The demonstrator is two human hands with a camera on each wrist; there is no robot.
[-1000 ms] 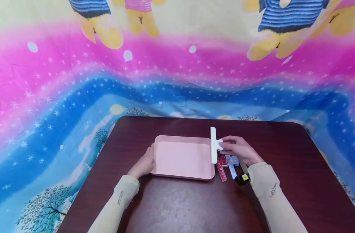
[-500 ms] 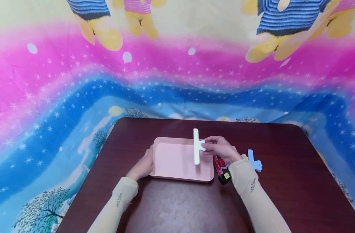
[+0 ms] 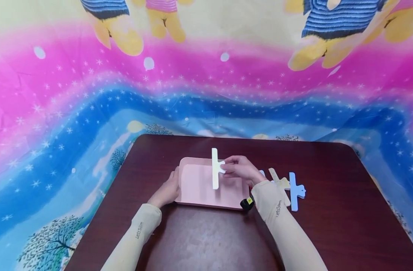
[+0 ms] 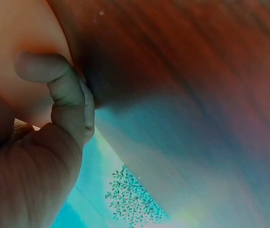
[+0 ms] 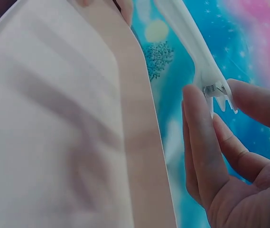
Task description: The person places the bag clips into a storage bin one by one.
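A pink rectangular tray [image 3: 196,184] lies on the dark table. My left hand [image 3: 166,189] grips its left side, with the bent thumb [image 4: 40,66] pressed against the tray wall in the left wrist view. Over the tray, my right hand [image 3: 240,169] pinches a white bar-shaped clip [image 3: 214,169] by its handle end. Seen from the right wrist, the metal spring of this clip sits between thumb and fingertips, and its shadow falls across the tray floor.
Right of the tray lie a light-blue clip [image 3: 293,192] and a cream clip [image 3: 281,184], partly behind the right sleeve [image 3: 269,199]. A black device [image 3: 247,203] with a yellow label is at the right wrist. A patterned cloth [image 3: 206,105] hangs behind the table.
The right hand has carried the white clip leftward, from the tray's right rim to above its middle. Clips at the right have come out from behind the arm. The left hand stays put.
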